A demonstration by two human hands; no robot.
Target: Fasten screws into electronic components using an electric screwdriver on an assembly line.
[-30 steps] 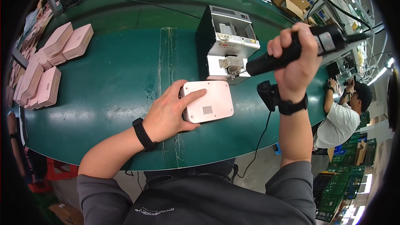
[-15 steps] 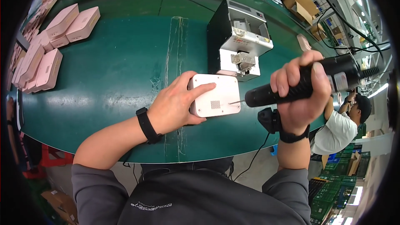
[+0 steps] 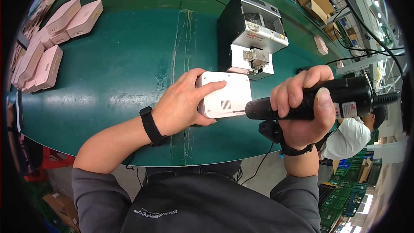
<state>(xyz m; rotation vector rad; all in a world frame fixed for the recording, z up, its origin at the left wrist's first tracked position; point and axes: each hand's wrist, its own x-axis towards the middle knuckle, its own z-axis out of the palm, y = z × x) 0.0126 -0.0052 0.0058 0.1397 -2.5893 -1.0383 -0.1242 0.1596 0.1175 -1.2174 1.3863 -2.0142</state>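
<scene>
A pale, rounded-corner plastic casing [image 3: 239,88] lies on the green table, with a slotted vent and small screw holes on its upper face. My left hand [image 3: 174,97] grips its left side, thumb at the near edge and index finger stretched over the top. In my right hand [image 3: 304,110] is a black electric screwdriver [image 3: 261,108], held nearly level and pointing left. Its thin bit reaches over the casing, the tip near the hole at the middle of the near edge. Whether the tip sits in that hole I cannot tell.
Beyond the casing stands a black-and-silver bench machine [image 3: 258,34], probably a screw feeder. Several pale pink casings [image 3: 86,17] are stacked at the left. Another pink piece [image 3: 321,45] lies at the far right. A co-worker [image 3: 347,138] sits to the right; cables [image 3: 366,54] hang there.
The screwdriver has moved left and slightly toward me, its bit shifting from the casing's right part to the middle of its near edge. My left hand keeps its grip. The view has shifted slightly.
</scene>
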